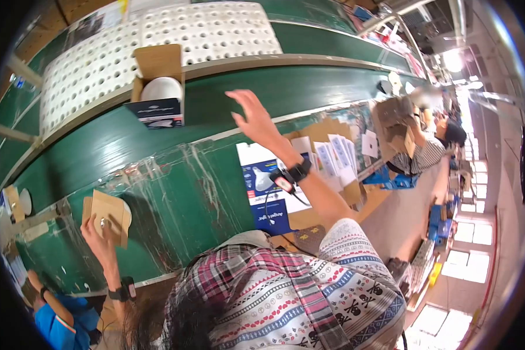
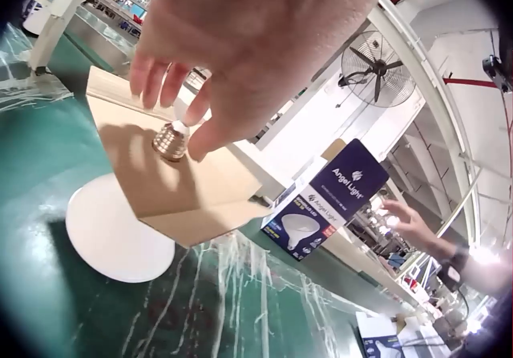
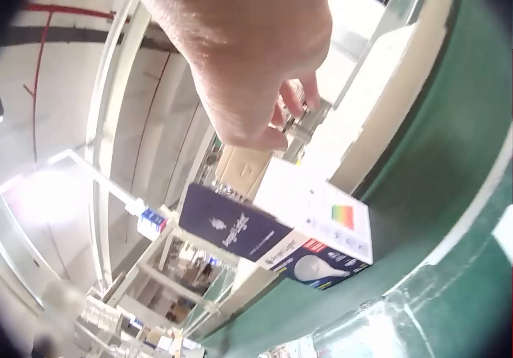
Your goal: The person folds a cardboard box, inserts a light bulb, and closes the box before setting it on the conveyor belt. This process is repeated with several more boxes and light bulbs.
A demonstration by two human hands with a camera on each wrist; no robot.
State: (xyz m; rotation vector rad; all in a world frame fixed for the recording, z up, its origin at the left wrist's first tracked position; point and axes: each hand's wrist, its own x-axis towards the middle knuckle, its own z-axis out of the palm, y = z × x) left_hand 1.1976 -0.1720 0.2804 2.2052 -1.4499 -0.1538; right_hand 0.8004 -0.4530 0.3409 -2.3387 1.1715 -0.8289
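Observation:
In the head view, my left hand [image 1: 101, 236] is at the left of the green bench, its fingers and thumb around the metal screw base of a light bulb [image 2: 170, 142]. That base pokes through a folded cardboard insert [image 2: 144, 162]. The bulb's round white face [image 2: 120, 230] shows beyond the insert's edge, over the green surface. My right hand [image 1: 255, 121] is raised over the green belt, fingers spread and holding nothing. Nearest to it, toward the left, stands a blue and white bulb box [image 1: 168, 111] with its flap up and a white dome [image 1: 162, 89] inside.
White perforated trays [image 1: 210, 35] lie behind the belt's raised rail. Flat printed cartons [image 1: 265, 181] and a cardboard box of white leaflets [image 1: 338, 154] are by my right forearm. Another person [image 1: 64, 315] works at far left, and one in stripes [image 1: 423, 154] at right.

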